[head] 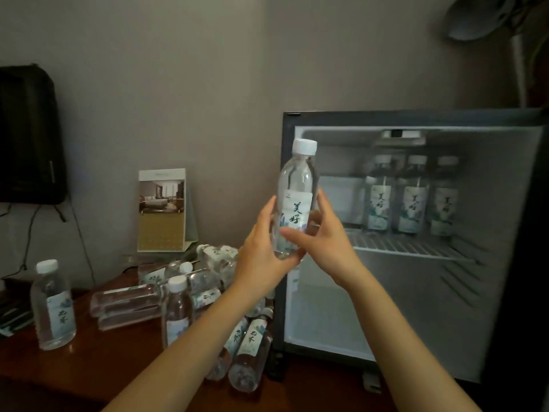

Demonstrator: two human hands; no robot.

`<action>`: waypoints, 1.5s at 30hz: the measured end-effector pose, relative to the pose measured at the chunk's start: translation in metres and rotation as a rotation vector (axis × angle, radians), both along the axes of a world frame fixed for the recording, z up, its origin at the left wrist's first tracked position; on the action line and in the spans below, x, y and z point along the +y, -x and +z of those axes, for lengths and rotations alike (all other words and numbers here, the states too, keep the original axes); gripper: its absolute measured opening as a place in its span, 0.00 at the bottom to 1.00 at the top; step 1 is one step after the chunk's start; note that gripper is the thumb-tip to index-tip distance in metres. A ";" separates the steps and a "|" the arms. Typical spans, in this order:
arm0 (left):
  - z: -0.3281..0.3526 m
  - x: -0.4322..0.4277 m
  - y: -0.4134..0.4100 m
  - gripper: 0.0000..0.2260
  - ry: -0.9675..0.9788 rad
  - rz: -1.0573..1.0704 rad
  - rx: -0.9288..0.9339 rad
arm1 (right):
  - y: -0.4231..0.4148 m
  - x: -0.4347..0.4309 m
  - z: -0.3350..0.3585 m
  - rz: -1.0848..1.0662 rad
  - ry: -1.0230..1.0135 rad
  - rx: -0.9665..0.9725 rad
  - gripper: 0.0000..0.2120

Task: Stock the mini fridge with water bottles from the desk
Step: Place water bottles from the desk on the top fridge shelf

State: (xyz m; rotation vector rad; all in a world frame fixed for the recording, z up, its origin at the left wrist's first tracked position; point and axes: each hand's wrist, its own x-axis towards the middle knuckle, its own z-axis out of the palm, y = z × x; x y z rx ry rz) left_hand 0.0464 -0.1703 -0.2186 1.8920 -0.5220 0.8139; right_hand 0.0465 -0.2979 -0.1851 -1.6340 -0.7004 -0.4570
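Clear plastic, the water bottle [297, 185] was held upright before the open mini fridge [416, 118], left hand [261, 257] and right hand [325, 243] both curled round its lower half. Three shelf bottles [411, 197] already stood inside; many desk bottles [178, 307] waited on the desk [98, 367], so most stocking looked undone.

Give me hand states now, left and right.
Left hand: grips the upright water bottle near its base.
Right hand: grips the same bottle, before the open mini fridge.
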 end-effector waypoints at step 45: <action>0.027 -0.138 -0.160 0.24 -0.275 -0.031 0.357 | -0.121 -0.105 -0.001 -0.932 0.251 0.050 0.11</action>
